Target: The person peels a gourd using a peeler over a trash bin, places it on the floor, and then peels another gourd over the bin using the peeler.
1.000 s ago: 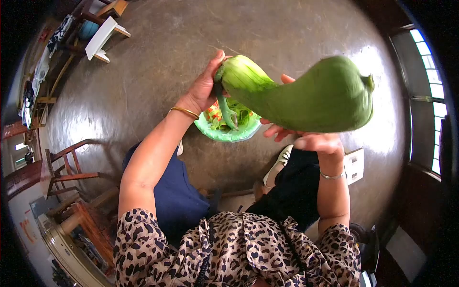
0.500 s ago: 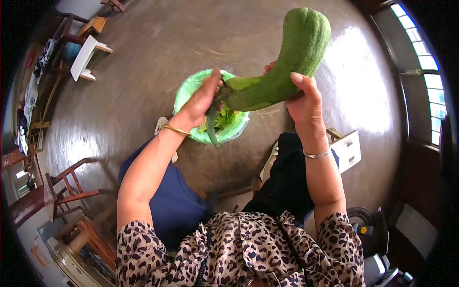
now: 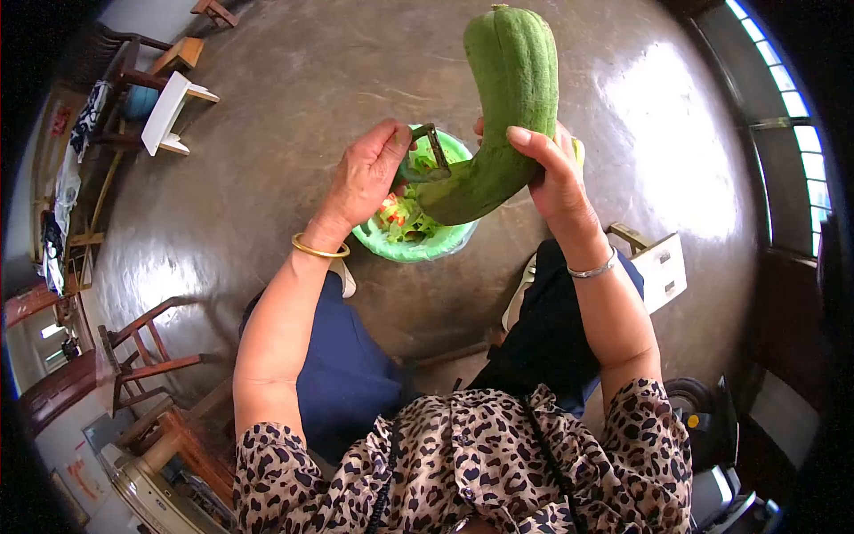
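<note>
My right hand [image 3: 556, 182] is wrapped around the middle of a long, curved green gourd [image 3: 513, 89]. Its thick end points up and away, and its narrow end hangs to the left over a bin. In my left hand [image 3: 366, 173] is a dark green peeler [image 3: 436, 147], closed in the fingers. The peeler's blade is right by the narrow end of the gourd; whether it touches the skin I cannot tell. A light green patch shows on the gourd's right side, beside my right fingers.
Below my hands stands the bin with a green liner [image 3: 418, 253], holding leafy scraps [image 3: 411, 218] and reddish bits. A white stool [image 3: 167, 114] is at the upper left, a wooden chair [image 3: 147, 356] at the lower left. To the right of my knee is a white board [image 3: 664, 271].
The gourd has shifted left and been turned, so its light strip no longer faces up. My left hand has rolled, bringing the peeler's blade into view.
</note>
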